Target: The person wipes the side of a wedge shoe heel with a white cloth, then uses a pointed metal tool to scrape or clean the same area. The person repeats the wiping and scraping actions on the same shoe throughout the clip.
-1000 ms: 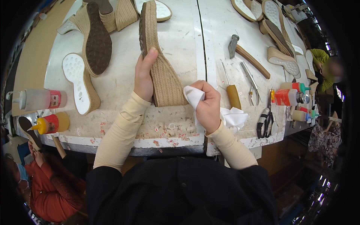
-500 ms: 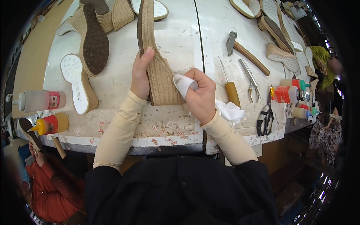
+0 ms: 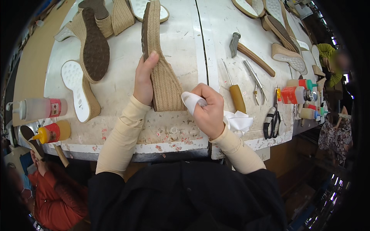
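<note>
Lowers cloth (image 3: 191,102), pinched in right hand (image 3: 210,115), at right edge of wedge sole (image 3: 166,82), gripped upright, upper centre, in left hand (image 3: 144,82).

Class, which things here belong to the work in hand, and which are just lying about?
In hand:
- tan woven-fibre wedge sole, in the left hand
- white cloth, in the right hand

Apparently just lying about:
- steel-headed hammer with brown wooden handle
- yellow-handled, thin-shafted metal awl
- yellow squeeze bottle with red label
</note>
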A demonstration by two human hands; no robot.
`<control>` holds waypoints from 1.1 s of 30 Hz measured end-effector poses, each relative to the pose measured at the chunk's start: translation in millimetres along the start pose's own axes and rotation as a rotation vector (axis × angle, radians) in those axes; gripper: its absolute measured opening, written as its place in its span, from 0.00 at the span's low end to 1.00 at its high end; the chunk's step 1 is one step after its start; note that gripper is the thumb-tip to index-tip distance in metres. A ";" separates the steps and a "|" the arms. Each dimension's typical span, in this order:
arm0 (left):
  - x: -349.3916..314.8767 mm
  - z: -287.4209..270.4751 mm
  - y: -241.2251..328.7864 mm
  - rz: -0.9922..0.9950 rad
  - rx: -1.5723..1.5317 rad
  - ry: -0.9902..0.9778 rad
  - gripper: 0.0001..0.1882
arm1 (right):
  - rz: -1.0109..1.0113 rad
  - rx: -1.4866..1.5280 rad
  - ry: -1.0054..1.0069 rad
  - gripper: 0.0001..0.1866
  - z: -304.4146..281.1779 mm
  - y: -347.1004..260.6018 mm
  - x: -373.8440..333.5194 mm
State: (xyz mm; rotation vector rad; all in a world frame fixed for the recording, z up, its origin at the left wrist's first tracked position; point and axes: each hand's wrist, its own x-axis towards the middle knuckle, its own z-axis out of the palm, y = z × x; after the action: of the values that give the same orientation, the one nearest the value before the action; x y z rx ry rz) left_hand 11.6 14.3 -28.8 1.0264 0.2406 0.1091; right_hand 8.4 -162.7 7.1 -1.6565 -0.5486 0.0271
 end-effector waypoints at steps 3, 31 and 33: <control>-0.7 1.0 -1.1 0.019 0.021 -0.017 0.24 | 0.120 -0.006 0.021 0.11 0.3 0.6 2.4; -11.6 13.1 9.9 0.239 0.248 -0.069 0.27 | 0.257 0.150 0.026 0.08 -5.3 0.4 -11.6; -12.0 13.9 10.3 0.245 0.242 -0.071 0.28 | 0.256 0.255 0.032 0.08 -3.9 4.6 -11.0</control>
State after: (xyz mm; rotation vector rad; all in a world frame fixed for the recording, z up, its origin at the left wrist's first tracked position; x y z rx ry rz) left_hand 3.7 5.6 -11.3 1.2965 0.0630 0.2699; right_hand 1.5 -170.6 0.3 -1.4653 -0.2919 0.2482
